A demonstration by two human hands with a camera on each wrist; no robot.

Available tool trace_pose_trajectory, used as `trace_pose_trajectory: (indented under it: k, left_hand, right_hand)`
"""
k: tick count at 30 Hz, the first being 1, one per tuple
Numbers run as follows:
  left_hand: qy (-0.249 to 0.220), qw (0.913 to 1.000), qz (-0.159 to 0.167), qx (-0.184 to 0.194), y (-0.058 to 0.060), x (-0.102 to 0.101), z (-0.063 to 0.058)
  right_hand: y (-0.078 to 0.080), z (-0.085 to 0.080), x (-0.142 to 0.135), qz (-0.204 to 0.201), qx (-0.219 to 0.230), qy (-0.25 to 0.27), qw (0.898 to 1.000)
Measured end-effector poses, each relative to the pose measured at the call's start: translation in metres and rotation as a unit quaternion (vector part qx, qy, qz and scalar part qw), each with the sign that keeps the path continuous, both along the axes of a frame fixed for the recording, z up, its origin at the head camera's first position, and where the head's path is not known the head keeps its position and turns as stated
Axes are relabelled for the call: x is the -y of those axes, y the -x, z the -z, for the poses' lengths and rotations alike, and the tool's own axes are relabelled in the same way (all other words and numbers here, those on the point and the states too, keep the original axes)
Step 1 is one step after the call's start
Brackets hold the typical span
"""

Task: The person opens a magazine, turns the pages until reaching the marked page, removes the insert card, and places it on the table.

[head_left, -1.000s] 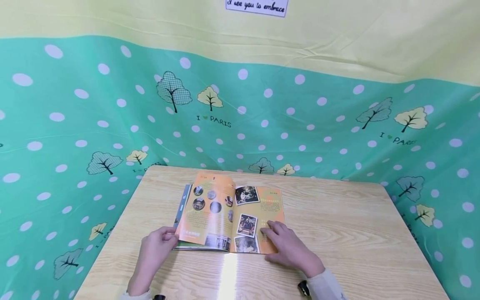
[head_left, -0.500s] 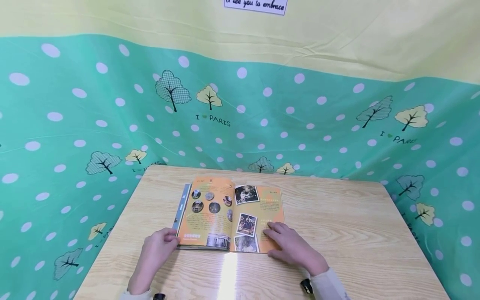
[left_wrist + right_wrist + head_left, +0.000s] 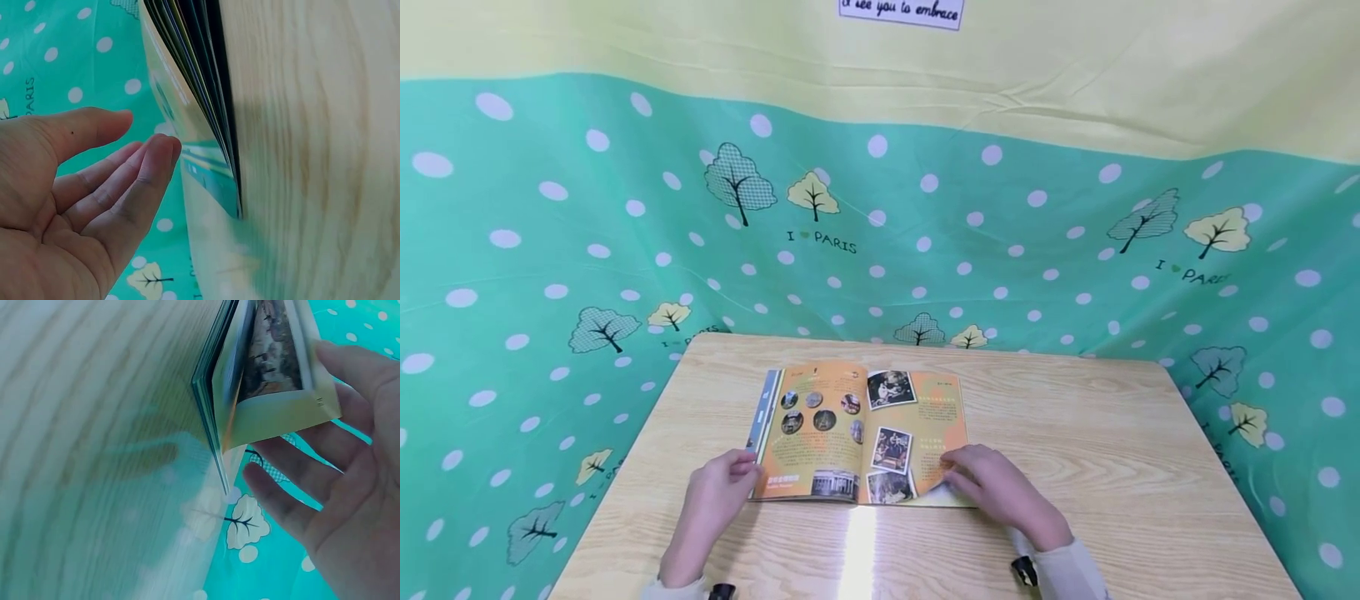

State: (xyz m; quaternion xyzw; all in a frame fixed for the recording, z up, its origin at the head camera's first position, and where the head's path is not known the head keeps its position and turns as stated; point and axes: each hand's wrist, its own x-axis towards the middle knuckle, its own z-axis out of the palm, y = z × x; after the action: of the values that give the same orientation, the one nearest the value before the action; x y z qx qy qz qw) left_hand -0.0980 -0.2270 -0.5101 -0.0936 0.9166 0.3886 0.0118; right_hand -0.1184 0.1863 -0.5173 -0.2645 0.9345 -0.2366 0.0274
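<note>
1 book (image 3: 805, 454) lies spread on the worktop (image 3: 1097, 433), between the left hand (image 3: 718, 496) and the right hand (image 3: 996, 487). Its glossy pages look light, limp and slippery, likely to crease or tear, so a soft pinch near an outer corner should suit best. The right hand has such a pinch: thumb on 1 side of the lifted page (image 3: 281, 417), fingers behind. The left hand, thumb parted from nearly straight fingers, grips nothing at the book's left edge; contact is unclear.
</note>
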Motion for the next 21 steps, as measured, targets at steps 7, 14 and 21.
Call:
trace_pose_trajectory:
  k: [7, 14, 21]
  left_hand:
    - [-0.019, 0.9996, 0.007, -0.018, 0.004, -0.010, -0.002]
    - [-0.033, 0.9981, 0.030, -0.043, 0.010, -0.021, -0.005]
    - [-0.053, 0.9949, 0.057, -0.064, 0.014, -0.037, -0.008]
  right_hand:
    - [0.001, 0.005, -0.002, 0.081, -0.055, 0.036, 0.995]
    - [0.002, 0.005, 0.002, 0.116, -0.114, 0.067, 0.984]
    - [0.001, 0.005, 0.010, 0.097, -0.140, 0.091, 0.981]
